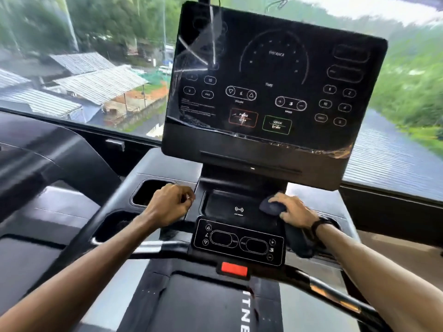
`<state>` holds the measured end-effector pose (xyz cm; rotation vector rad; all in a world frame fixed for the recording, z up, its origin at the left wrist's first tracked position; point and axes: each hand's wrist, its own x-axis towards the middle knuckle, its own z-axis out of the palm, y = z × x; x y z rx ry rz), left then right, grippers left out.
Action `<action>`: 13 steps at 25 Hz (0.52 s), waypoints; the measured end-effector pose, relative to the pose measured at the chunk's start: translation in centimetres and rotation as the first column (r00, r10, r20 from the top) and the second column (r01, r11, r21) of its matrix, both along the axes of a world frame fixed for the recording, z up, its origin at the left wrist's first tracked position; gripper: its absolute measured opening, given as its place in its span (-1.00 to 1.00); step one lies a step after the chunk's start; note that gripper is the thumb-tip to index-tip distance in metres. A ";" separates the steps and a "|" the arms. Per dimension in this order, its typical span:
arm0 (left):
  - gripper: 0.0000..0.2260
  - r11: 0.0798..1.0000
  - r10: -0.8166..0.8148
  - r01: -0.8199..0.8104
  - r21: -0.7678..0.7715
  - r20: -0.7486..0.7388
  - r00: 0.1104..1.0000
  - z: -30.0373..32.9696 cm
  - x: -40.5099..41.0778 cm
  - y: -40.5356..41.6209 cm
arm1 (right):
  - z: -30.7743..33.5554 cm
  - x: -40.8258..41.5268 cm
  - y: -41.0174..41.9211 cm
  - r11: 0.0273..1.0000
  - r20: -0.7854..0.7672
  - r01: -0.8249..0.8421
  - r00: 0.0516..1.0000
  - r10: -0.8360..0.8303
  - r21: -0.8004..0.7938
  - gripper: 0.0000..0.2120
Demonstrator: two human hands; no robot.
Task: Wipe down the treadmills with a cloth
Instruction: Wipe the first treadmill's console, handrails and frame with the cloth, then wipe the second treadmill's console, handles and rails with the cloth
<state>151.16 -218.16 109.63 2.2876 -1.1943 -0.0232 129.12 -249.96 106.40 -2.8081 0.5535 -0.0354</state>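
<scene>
A black treadmill fills the view, with its big console screen [275, 82] upright ahead of me and a small control panel [238, 242] below it. My right hand [293, 210] presses a dark cloth [272, 207] onto the right edge of the phone tray [230, 204]; part of the cloth hangs down beside the panel under my wrist. My left hand [171, 203] rests with curled fingers on the console deck just left of the tray and holds nothing that I can see.
A cup holder [149, 191] opens left of my left hand. A red stop button [234, 269] sits under the panel, with the curved handlebar [148, 248] across the front. The belt [199, 305] lies below. A second treadmill stands at left; a window is behind.
</scene>
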 end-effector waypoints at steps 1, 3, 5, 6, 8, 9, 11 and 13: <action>-0.89 1.000 0.013 -0.013 0.016 0.017 1.000 0.6 -1.4 0.3 | 0.9 -0.1 0.9 0.998 0.035 -0.023 0.999 0.021 0.057 -0.40; -0.91 0.997 0.052 -0.052 0.051 0.000 0.999 1.4 -3.7 0.9 | 2.7 0.3 4.0 0.991 0.133 -0.075 0.989 0.060 0.112 -0.42; -0.70 0.999 0.045 -0.048 -0.009 -0.219 0.975 2.2 -6.4 1.8 | 4.5 0.7 8.3 0.979 0.272 -0.161 0.955 0.122 0.125 -0.41; -0.55 0.993 -0.005 -0.042 -0.114 -0.386 0.922 2.7 -7.7 2.5 | 5.4 1.0 10.8 0.971 0.332 -0.200 0.932 0.148 0.128 -0.41; -0.44 0.948 -0.090 -0.115 -0.296 -0.599 0.795 3.9 -10.4 4.2 | 7.0 1.3 16.0 0.944 0.426 -0.310 0.873 0.237 0.110 -0.39; -0.50 0.923 -0.091 -0.168 -0.346 -0.621 0.778 4.5 -11.6 5.4 | 7.4 1.4 18.5 0.921 0.465 -0.377 0.835 0.294 0.095 -0.39; -0.64 0.859 -0.016 -0.296 -0.417 -0.601 0.799 5.5 -13.4 8.4 | 8.1 1.7 23.5 0.872 0.527 -0.475 0.774 0.351 0.117 -0.38; -0.69 0.779 0.116 -0.426 -0.460 -0.562 0.819 6.4 -13.9 12.6 | 8.7 2.3 28.3 0.815 0.563 -0.548 0.740 0.367 0.189 -0.34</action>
